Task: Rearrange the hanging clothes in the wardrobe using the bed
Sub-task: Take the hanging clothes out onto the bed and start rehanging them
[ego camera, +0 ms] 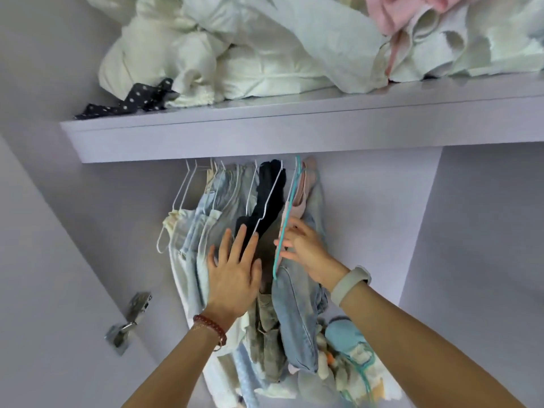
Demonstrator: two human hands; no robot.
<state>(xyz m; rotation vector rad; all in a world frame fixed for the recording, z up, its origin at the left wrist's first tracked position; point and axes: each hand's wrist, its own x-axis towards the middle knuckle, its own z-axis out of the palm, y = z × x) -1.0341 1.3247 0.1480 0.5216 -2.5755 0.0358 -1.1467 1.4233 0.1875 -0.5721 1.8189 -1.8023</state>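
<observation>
Several garments hang under the wardrobe shelf (265, 134) on white wire hangers (184, 187): pale jeans and cream pieces on the left, a black garment (269, 195) in the middle. My left hand (234, 270) lies flat with straight fingers against the left group, pressing it. My right hand (303, 248) grips the teal hanger (284, 231), which carries light blue jeans (297, 319) and a pink piece (303, 198). A dark gap shows between the two groups.
White bedding (235, 63) and a pink cloth (394, 13) are piled on the shelf, with a black dotted strap (129, 103) at its left. A door hinge (129, 319) sits low on the left. A heap of clothes (347, 354) lies at the wardrobe's bottom right.
</observation>
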